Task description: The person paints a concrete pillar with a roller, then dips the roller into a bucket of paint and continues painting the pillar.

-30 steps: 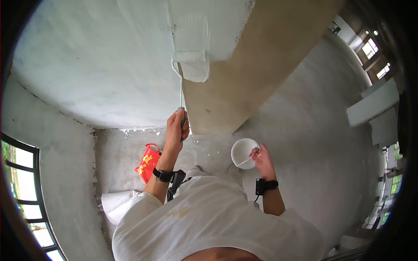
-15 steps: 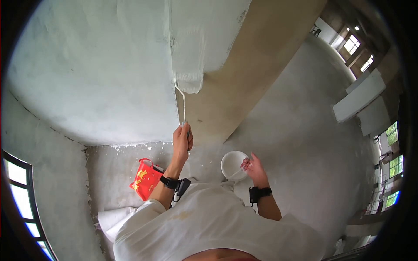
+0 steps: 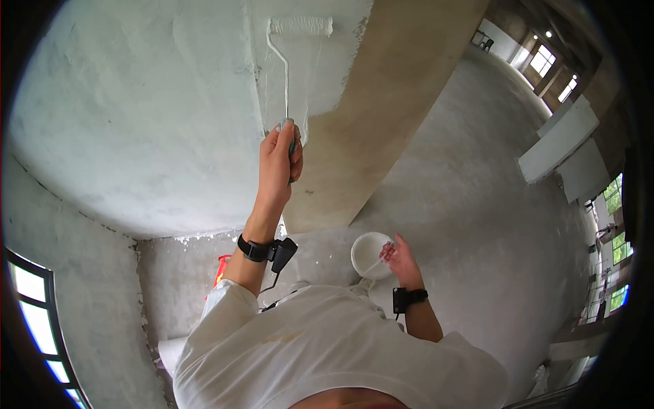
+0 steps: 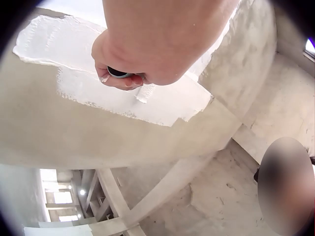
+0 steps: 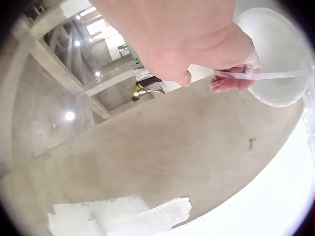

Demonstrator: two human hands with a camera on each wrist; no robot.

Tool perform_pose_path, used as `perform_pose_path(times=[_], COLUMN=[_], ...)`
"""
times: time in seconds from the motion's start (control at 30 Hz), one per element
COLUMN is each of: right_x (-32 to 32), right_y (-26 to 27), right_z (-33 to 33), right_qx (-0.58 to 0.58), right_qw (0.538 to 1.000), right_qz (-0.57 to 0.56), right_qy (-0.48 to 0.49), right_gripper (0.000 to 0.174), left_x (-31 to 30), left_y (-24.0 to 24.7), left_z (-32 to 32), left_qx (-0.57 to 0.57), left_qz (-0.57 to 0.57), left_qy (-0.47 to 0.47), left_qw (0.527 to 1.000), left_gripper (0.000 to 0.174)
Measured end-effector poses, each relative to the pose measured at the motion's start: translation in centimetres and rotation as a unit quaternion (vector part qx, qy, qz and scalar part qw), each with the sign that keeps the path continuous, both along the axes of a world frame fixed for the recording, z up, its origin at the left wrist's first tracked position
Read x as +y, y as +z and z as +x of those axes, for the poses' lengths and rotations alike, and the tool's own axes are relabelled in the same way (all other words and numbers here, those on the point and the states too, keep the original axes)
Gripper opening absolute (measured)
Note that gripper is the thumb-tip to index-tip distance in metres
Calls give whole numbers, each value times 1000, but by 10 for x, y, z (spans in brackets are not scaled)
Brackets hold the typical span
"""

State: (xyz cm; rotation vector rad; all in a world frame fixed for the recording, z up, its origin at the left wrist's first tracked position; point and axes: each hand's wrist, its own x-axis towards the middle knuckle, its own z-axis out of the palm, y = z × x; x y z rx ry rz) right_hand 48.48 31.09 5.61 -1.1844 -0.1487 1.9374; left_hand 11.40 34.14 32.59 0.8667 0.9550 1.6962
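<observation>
My left hand (image 3: pixel 278 162) grips the handle of a paint roller, whose white sleeve (image 3: pixel 300 26) lies across the painted upper part of a tan strip (image 3: pixel 368 116). In the left wrist view the fingers of that hand (image 4: pixel 147 44) curl round the dark handle end (image 4: pixel 118 73); the sleeve is hidden. Low on the right, my right hand (image 3: pixel 404 263) holds the thin handle of a white bucket (image 3: pixel 358 253). The right wrist view shows this hand's curled fingers (image 5: pixel 231 82) hooked on the white handle strap (image 5: pixel 278 75), beside the round bucket (image 5: pixel 275 42).
A red bag (image 3: pixel 221 267) stands on the floor, partly behind my left arm. White rolled material (image 3: pixel 170 351) lies near the left wall (image 3: pixel 88 273). Pale slabs (image 3: pixel 558 140) are at the right. A distant person (image 5: pixel 138 91) appears in the right wrist view.
The roller and my left hand have moved up from the lower edge of the fresh paint. My left arm now covers most of the red bag. My right hand keeps its hold on the bucket handle.
</observation>
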Motion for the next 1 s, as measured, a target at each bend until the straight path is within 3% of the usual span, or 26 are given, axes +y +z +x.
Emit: perform_pose_path(times=[0.1,0.77,1.0], right_x=[-1,-5,-2], right_y=[-3,-1,-1], right_z=[0,7,8], right_qx=[5,-43,-27], right_qw=[999,996,995], right_qz=[-29,-79,-92], right_qy=[-17,-1,-6], right_gripper=[44,42,43], left_x=[3,-18,-26], left_y=[-6,-176,-197], left_z=[1,59,80], left_qx=[-6,-78,-133], left_qz=[-10,-197,-249], left_qy=[7,16,29], left_qw=[1000,977,959], left_gripper=[34,33,33])
